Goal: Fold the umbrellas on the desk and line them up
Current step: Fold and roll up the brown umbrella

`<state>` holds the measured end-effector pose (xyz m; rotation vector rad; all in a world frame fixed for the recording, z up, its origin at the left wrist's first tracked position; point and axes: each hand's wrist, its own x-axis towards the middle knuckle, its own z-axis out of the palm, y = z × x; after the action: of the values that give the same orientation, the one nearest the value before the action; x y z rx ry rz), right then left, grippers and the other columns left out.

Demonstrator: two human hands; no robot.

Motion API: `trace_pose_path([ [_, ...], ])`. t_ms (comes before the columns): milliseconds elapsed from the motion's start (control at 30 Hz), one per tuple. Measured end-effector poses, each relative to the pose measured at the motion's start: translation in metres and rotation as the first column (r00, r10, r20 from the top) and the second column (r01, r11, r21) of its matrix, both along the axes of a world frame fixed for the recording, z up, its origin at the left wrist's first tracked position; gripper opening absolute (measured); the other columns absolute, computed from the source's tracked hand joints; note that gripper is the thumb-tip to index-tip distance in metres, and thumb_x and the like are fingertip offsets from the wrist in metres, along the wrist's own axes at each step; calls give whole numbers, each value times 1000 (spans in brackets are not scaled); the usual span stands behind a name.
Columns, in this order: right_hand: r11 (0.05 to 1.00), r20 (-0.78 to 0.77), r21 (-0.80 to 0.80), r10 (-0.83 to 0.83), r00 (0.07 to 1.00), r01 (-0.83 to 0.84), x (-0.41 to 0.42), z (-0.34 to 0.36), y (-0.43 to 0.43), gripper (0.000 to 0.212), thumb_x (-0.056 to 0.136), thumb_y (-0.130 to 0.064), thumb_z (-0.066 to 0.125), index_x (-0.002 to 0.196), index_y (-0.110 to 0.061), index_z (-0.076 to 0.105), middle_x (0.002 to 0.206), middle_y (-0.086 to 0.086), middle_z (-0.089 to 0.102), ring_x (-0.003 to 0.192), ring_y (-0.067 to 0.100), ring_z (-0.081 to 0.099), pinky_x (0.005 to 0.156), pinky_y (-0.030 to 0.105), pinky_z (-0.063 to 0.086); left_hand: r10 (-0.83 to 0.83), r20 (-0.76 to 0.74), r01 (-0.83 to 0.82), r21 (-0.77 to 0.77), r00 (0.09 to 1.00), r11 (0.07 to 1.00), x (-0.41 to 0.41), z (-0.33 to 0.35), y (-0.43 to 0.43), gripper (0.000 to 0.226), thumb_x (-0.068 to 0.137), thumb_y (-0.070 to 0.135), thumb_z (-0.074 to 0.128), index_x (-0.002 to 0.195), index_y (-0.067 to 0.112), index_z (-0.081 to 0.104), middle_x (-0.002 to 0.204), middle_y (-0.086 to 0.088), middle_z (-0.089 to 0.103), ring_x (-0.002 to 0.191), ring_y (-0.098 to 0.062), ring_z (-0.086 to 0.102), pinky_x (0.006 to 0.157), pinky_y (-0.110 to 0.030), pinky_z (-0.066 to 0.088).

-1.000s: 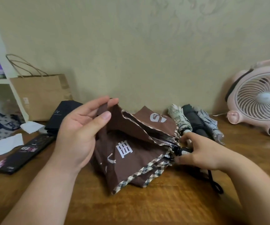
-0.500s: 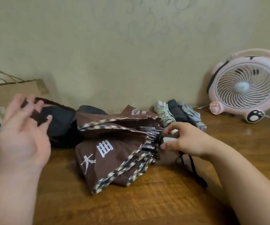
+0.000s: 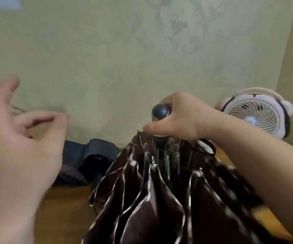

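The brown umbrella [image 3: 159, 199] hangs upright above the desk, its handle on top and its loose canopy folds and rib tips spreading downward. My right hand [image 3: 182, 118] grips the dark rounded handle [image 3: 160, 111]. My left hand [image 3: 19, 138] is raised at the left, blurred, with fingers spread and nothing in it. It is apart from the umbrella. The folded umbrellas seen before are hidden behind the brown canopy and my right arm.
A dark bag or cloth [image 3: 87, 161] lies on the wooden desk [image 3: 66, 208] behind the umbrella, near the wall. A pink and white desk fan [image 3: 258, 113] stands at the right against the wall.
My right hand has lifted the brown umbrella off the desk by its handle, so the canopy now hangs down. My left hand has let go of the strap and stays raised at the left.
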<state>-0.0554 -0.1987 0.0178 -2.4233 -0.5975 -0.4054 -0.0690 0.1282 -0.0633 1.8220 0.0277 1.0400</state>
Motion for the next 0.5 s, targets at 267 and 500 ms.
trace_pose_path([
  [267,998,-22,34,56,998,-55,-8,-19,2,35,91,-45,71,79,-15,56,56,-12,50,52,3,48,53,14,38,-557,-530,762,337,639,553,-42,42,-81,89,50,91,74,132,70,44,139,37,53,132,13,47,117,-33,36],
  [500,982,-29,118,155,987,-150,-13,-25,-2,45,95,-41,68,73,-10,43,63,-5,37,59,11,37,58,26,32,-529,-533,741,350,661,573,-6,9,-111,126,40,93,74,146,70,11,159,37,23,140,19,29,120,-27,31],
])
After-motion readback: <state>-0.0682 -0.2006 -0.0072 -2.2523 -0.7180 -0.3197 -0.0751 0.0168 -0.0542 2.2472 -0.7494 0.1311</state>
